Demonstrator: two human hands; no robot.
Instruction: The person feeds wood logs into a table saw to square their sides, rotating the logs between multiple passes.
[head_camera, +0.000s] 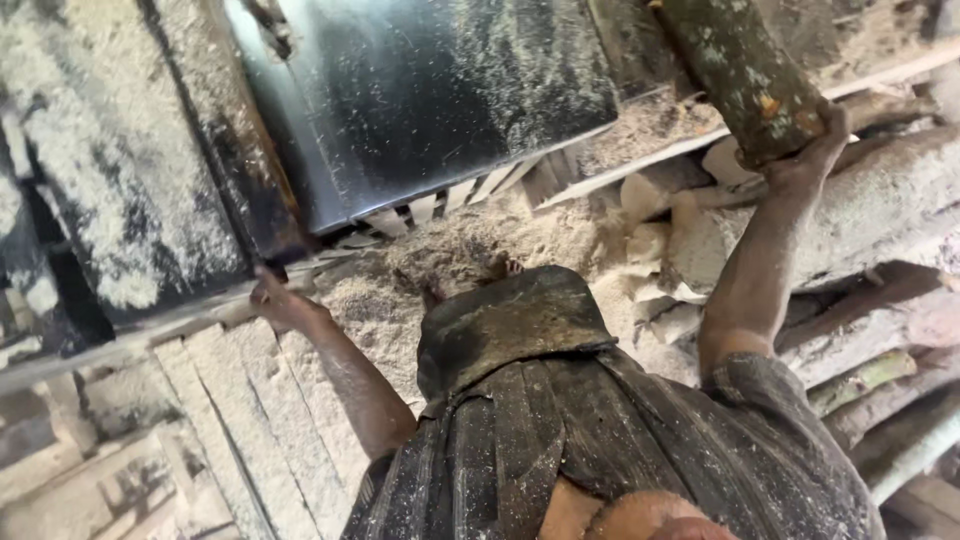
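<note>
Sawdust-covered saw bench (120, 200): right hand (800, 165), upper right, fingers wrapped around the log (740, 70); steady it; left hand (278, 300) fingers unclear.

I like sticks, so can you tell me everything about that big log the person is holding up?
The log is a thick, round piece of wood with greenish-brown bark, mottled with pale patches and a few orange spots. It leans at a slant, its top running out of the picture. The right hand cups its cut lower end, fingers wrapped around the edge. It is held in the air above a sawdust-covered pile of logs and pale wood scraps. Its cut face is hidden by the hand.
</note>
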